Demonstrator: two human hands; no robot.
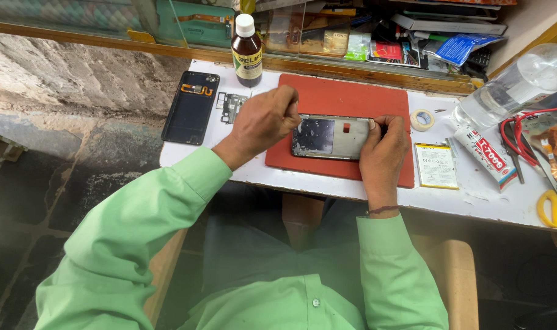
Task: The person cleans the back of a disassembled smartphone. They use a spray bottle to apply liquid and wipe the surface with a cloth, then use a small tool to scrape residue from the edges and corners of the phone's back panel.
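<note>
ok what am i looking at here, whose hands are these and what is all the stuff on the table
This is one picture from a camera worn on a person's head, looking down at their own arms in light green sleeves. Both hands work on an opened phone frame, grey metal and rectangular, lying on a red rubber mat on a white table. The left hand pinches at the frame's left end; the right hand steadies its right end. Around them lie a dark phone back cover, a brown bottle with a white cap, a small roll of tape, a flat yellowish battery and a glue tube.
</note>
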